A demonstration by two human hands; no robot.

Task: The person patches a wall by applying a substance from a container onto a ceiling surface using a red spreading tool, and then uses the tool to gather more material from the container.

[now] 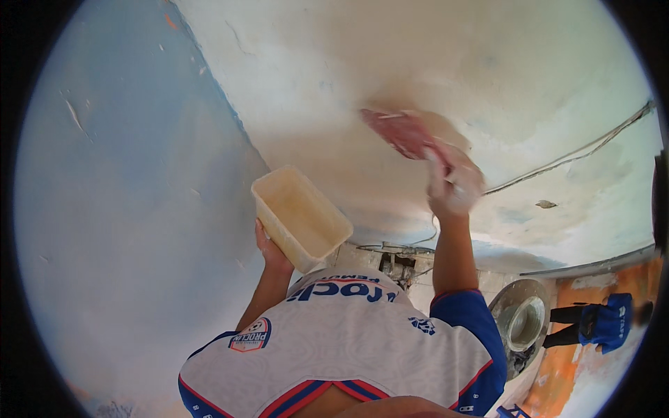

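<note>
A: Where is the cream tub (300,209)?

B: In the person's left hand (270,249), in front of the chest and slightly left. It is rectangular and tilted, its mouth facing the camera, with a pale coating inside.

A: How does that hand grip it?

B: It clasps the outer left side; the fingers beneath are hidden.

A: And the right hand (456,182)?

B: It is raised, whitish with smears, and closed around the handle end of a red spreader (397,132). Both are blurred, so the exact finger positions cannot be told.

A: Does the blade touch the pale surface (300,76)?

B: It lies right over it in this view, but contact cannot be told.

A: What surrounds all this?

B: A blue-grey wall (125,188) meets the pale surface on the left. A thin cable (578,150) runs along the pale surface on the right. Lower right, a round grey container (499,317) sits beyond the person's blue sleeve (468,324), and past it a co-worker (613,324) in a blue top appears sideways.
</note>
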